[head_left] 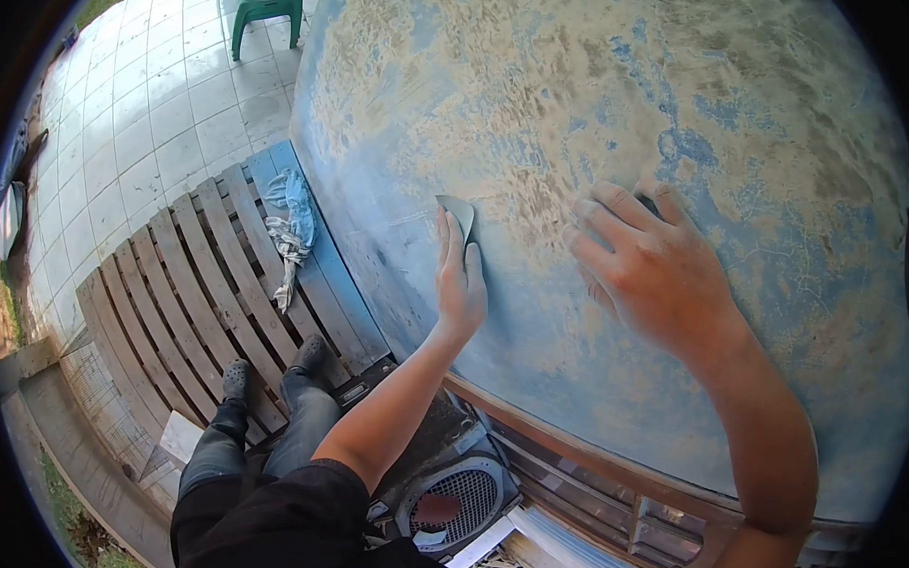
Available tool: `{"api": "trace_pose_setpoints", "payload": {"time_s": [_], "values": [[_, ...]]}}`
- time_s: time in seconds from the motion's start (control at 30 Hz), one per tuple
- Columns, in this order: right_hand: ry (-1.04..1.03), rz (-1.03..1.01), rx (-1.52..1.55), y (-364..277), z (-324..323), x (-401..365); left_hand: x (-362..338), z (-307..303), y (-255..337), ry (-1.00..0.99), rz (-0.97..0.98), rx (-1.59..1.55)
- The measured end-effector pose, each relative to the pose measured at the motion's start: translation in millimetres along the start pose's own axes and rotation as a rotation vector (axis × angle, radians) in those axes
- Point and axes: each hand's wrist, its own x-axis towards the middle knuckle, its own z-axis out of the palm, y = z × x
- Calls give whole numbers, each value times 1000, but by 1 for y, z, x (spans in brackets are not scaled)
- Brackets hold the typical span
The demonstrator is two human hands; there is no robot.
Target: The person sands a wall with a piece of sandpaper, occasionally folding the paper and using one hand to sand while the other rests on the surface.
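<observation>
A large curved surface [555,280], patchy blue and tan with worn spots, fills the middle and right. Against its left part lies my left hand [459,276], fingers extended and pointing up, with a thin grey-green sheet [457,212] under the fingers; the sheet's top edge sticks out past them. My right hand [642,257] rests on the same surface further right, knuckles raised and fingers bent. A small dark patch shows between two of its fingers, and whatever may be beneath the palm is hidden.
Below left, a slatted wooden platform [165,294] bears my feet and a crumpled blue and white cloth [291,235]. A green stool [265,12] stands on the tiles [138,115]. A round-grilled unit [452,504] sits below the surface's edge.
</observation>
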Motion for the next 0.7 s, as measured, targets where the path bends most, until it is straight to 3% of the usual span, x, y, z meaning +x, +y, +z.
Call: {"api": "trace_pose_setpoints", "payload": {"time_s": [0.2, 0.27, 0.7], "values": [[-5, 24, 17, -1, 1, 1, 44, 9, 6, -58, -127, -91], [7, 26, 9, -1, 2, 1, 58, 11, 11, 32, -239, -151], [-2, 13, 13, -1, -1, 0, 100, 11, -15, 211, -479, -238]]}}
